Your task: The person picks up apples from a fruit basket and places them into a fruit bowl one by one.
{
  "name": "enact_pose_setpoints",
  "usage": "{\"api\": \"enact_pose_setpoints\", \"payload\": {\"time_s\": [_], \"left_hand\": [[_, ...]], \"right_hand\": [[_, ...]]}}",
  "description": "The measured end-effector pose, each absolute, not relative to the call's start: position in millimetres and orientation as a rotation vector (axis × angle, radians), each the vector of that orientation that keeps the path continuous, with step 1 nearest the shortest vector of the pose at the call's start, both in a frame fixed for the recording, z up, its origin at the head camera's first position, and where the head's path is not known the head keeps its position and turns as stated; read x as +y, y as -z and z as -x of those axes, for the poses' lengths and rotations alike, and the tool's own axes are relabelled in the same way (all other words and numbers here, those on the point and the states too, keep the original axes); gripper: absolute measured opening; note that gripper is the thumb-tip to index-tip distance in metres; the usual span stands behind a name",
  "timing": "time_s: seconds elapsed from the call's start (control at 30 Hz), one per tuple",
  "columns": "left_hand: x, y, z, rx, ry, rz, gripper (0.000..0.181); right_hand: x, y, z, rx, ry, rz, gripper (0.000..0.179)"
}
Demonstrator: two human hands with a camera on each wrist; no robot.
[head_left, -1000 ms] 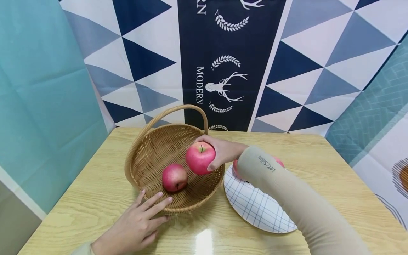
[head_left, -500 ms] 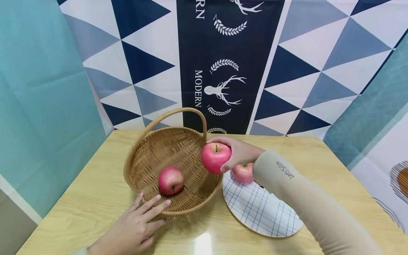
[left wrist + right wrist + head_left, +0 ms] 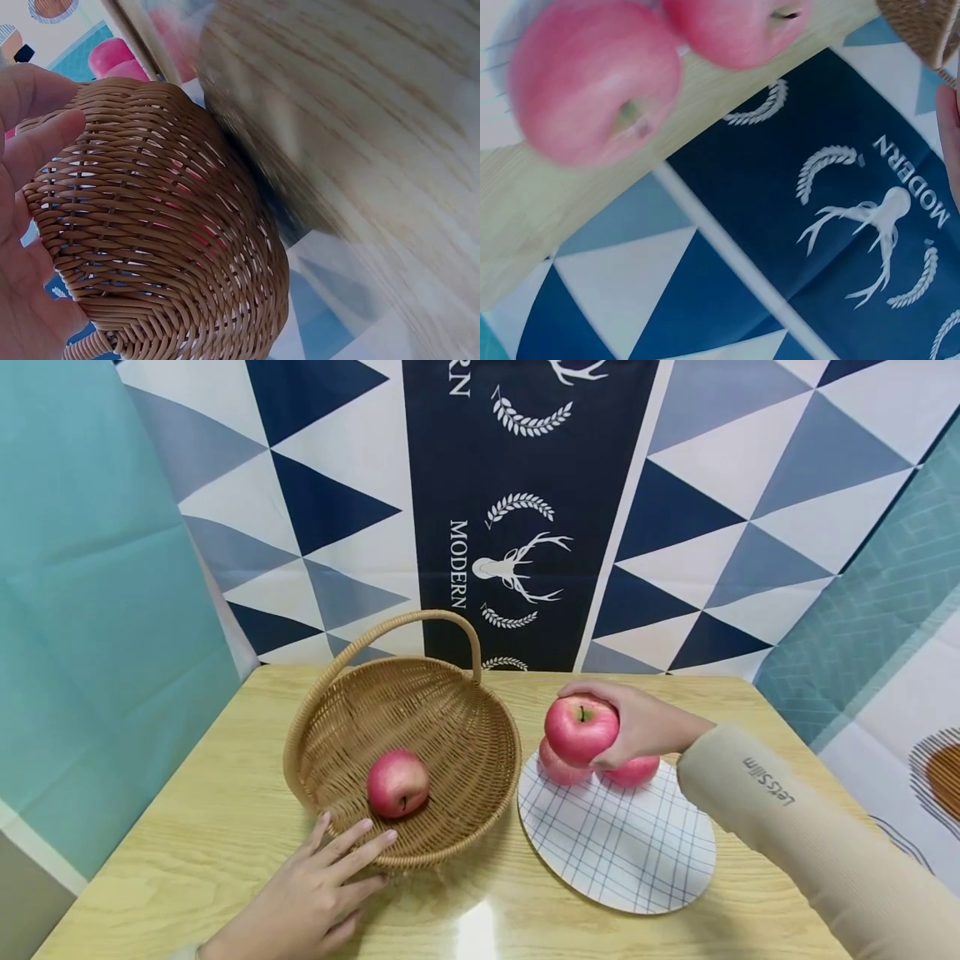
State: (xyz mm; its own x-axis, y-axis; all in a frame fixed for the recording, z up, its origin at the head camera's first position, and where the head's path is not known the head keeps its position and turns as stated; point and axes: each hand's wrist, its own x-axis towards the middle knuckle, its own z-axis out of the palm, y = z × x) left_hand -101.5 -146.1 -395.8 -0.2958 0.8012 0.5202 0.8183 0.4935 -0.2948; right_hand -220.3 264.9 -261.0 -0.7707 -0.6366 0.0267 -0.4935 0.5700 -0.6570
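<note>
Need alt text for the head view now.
The right hand holds an apple, partly hiding two more apples on a checked round mat. The left hand is at the near rim of a wicker basket with one apple inside.

In the head view, the left hand (image 3: 318, 885) lies at 7 o'clock, fingers spread toward 2 o'clock. The sleeved right forearm (image 3: 795, 818) slants from 4 o'clock, the right hand (image 3: 637, 718) curled in a grip

The head view looked forward and down; the left wrist's closely faced the basket (image 3: 150, 195); the right wrist's, seemingly near blurred apples (image 3: 585, 82), shared the deer print (image 3: 891, 210) with the head's.
</note>
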Motion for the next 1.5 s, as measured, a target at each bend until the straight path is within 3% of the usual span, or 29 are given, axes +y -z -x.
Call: {"api": "enact_pose_setpoints", "payload": {"time_s": [0.13,0.8,1.5], "left_hand": [[-147,401,102,-2.076,0.072,1.325,0.022],[-147,396,103,-2.087,0.083,1.305,0.056],[-144,397,105,-2.09,0.074,1.311,0.058]], "right_hand": [[276,260,216,2.6,1.009,0.928,0.078],[338,255,188,2.822,0.929,0.861,0.075],[352,279,182,2.912,1.057,0.769,0.08]]}}
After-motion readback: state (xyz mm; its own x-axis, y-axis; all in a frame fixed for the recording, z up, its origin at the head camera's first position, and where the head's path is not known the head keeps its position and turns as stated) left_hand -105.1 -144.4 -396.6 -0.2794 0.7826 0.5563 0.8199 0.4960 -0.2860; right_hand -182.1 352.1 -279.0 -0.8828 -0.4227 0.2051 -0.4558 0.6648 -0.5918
